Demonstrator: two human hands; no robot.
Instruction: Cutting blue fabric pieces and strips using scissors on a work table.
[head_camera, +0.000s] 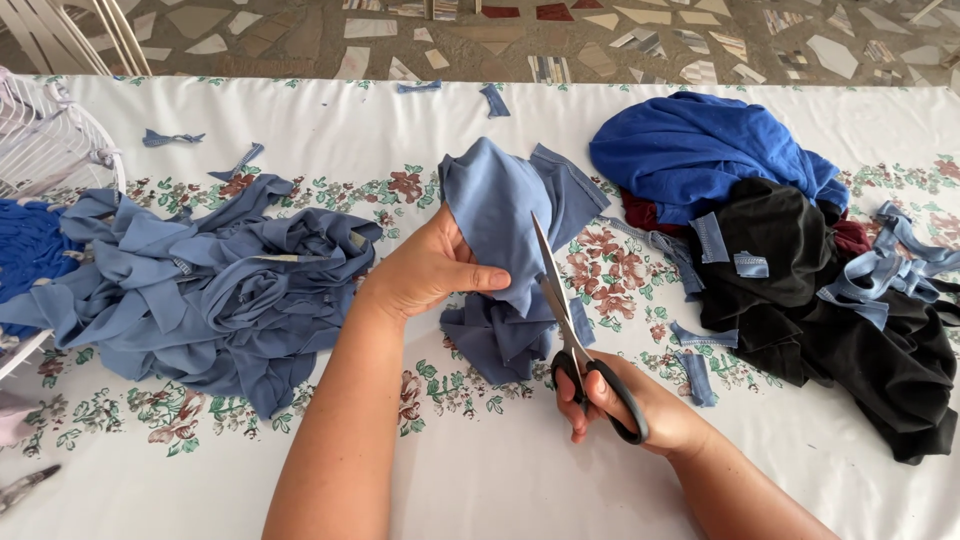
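Blue cloth (500, 210) sits at the frame's centre, bunched in the left hand (430, 268), whose fingers and thumb pinch it tight. Below right, the right hand (625, 400) grips black-handled scissors (572, 330), fingers through the loops, blades against the cloth's edge. Left lies a heap of blue strips (210, 290); right, a black garment (830, 300) and bright blue fabric (700, 150) on the flowered tablecloth (480, 470).

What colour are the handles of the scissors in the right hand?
Black, seen in the head view: scissors in the right hand.
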